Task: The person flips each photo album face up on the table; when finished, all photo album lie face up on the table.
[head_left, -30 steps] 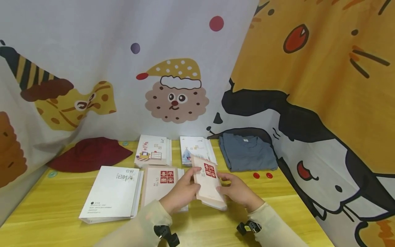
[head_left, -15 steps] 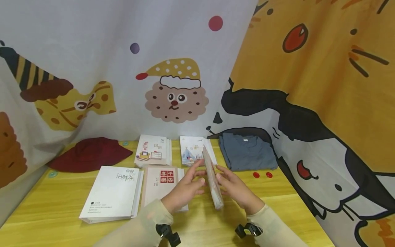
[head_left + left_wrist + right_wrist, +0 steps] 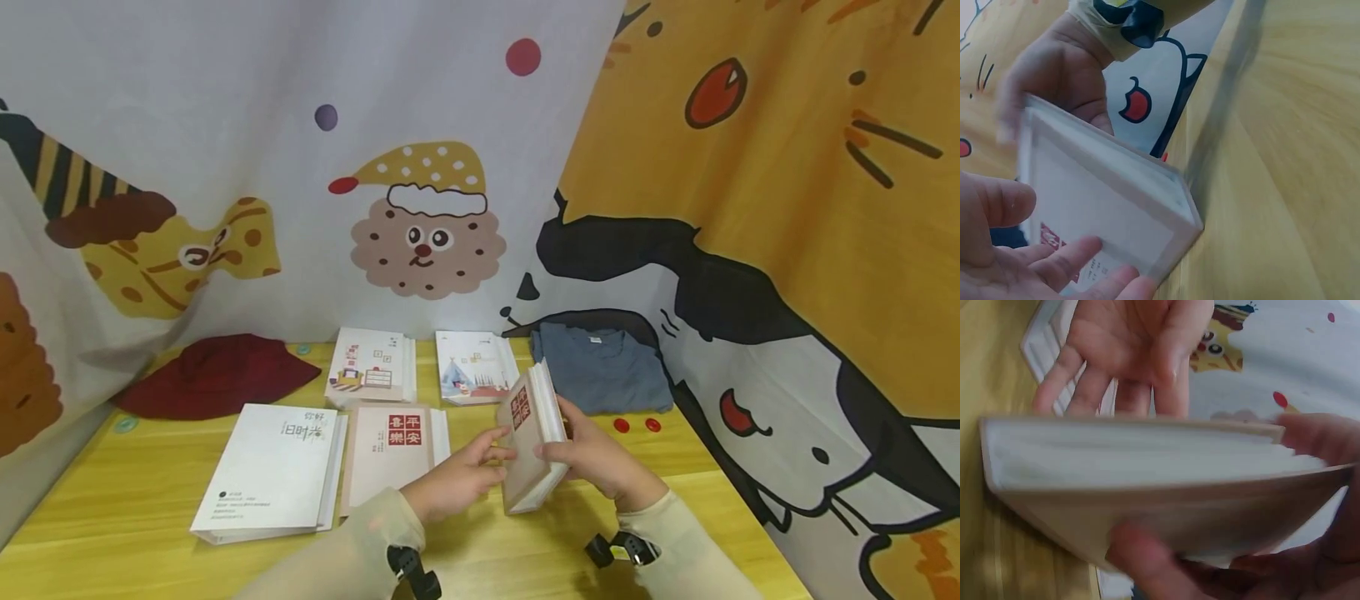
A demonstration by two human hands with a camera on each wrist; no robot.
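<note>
A small beige photo album (image 3: 527,458) with red square lettering stands tilted on edge in front of me. My right hand (image 3: 603,458) grips it at its right side, thumb across the page edges and cover. The left hand (image 3: 459,477) has its fingers extended to the cover's left side, touching or almost touching it. In the left wrist view the album (image 3: 1104,200) hangs between both hands, its lower corner close to the table; contact is unclear. The right wrist view shows the album's page edges (image 3: 1116,456), with the right hand's fingers partly blurred beneath.
Left of my hands lie a matching beige album (image 3: 371,471) and a white one (image 3: 277,467). Behind are two illustrated albums, the left (image 3: 375,362) and the right (image 3: 480,358). A maroon hat (image 3: 217,379), folded blue-grey shirt (image 3: 603,371) and red buttons (image 3: 622,426) lie on the yellow table (image 3: 675,525).
The album has turned from lying face-up between both hands, through edge-on, to upright with its page edges to the right. The left hand has loosened its hold; the right hand has shifted rightward.
</note>
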